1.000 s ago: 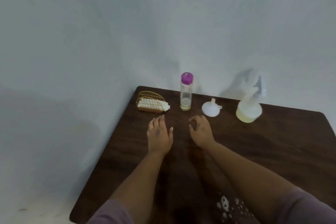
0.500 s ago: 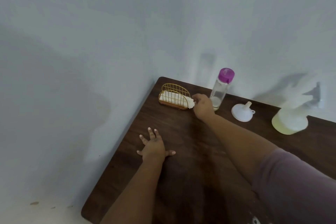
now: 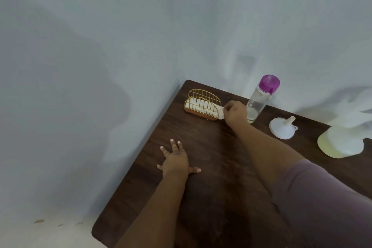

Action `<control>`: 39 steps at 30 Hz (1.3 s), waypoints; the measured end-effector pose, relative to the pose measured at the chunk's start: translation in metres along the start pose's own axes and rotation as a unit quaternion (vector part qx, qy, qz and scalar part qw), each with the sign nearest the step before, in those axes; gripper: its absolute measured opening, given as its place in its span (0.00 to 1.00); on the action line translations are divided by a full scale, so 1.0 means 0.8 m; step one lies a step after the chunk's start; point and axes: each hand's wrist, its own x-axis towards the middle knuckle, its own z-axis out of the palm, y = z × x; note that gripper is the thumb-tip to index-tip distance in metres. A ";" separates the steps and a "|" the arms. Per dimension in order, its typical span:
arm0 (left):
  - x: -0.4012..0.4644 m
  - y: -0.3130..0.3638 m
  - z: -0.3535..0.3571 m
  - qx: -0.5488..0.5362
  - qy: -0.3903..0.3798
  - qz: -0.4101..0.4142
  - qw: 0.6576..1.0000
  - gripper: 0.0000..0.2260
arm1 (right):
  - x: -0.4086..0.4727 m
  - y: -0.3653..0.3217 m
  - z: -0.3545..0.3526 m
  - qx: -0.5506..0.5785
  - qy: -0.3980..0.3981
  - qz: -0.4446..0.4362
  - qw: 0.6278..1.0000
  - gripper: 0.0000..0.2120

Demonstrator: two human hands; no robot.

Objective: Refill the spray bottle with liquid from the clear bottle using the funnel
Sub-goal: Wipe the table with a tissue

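A tall clear bottle [image 3: 259,100] with a purple cap stands at the back of the dark wooden table [image 3: 203,197], a little liquid at its bottom. To its right a white funnel [image 3: 281,128] lies mouth down. A white spray bottle [image 3: 342,143] with yellowish liquid stands at the right edge of view, its top blurred. My right hand [image 3: 235,112] is closed on the end of a white napkin [image 3: 220,111] that sticks out of a gold wire holder [image 3: 203,104]. My left hand [image 3: 176,161] lies flat on the table with fingers spread.
The table stands in a corner, with pale walls along its left and back sides. Pale floor shows at the lower left.
My right hand has reached from the table's middle to the napkin holder and pinched the napkin. My left hand has spread flat. The view has swung left.
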 end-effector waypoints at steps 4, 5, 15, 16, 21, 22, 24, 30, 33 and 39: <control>0.000 0.001 0.001 -0.002 -0.002 -0.003 1.000 0.56 | -0.011 0.001 0.001 0.047 0.033 -0.043 0.997 0.02; 0.000 0.001 0.001 -0.002 -0.003 -0.002 1.000 0.56 | -0.012 -0.001 -0.001 0.061 0.039 -0.063 0.995 0.02; -0.001 0.004 -0.006 -0.002 -0.012 -0.009 1.000 0.56 | -0.023 -0.064 -0.050 0.487 -0.002 0.107 0.867 0.09; -0.001 0.003 -0.005 -0.003 -0.012 -0.010 1.000 0.56 | -0.025 -0.066 -0.055 0.480 -0.013 0.113 0.870 0.11; 0.001 0.002 -0.002 -0.009 -0.012 -0.019 1.000 0.57 | -0.050 -0.068 -0.083 0.447 -0.043 0.092 0.889 0.15; 0.000 0.003 -0.003 -0.010 -0.011 -0.019 1.000 0.57 | -0.059 -0.066 -0.088 0.444 -0.038 0.088 0.891 0.14; -0.005 0.004 -0.008 -0.013 -0.005 -0.019 1.000 0.57 | -0.087 -0.058 -0.102 0.393 -0.005 0.073 0.917 0.10; -0.042 0.004 -0.006 0.035 0.021 -0.017 0.999 0.48 | -0.194 0.034 -0.160 0.115 -0.087 0.082 0.986 0.42; -0.075 0.036 0.018 0.054 0.075 0.049 0.995 0.41 | -0.244 0.102 -0.204 0.132 -0.112 0.152 0.973 0.36; -0.138 0.080 0.104 0.100 0.054 0.243 0.963 0.40 | -0.353 0.220 -0.265 0.084 0.218 0.191 0.953 0.19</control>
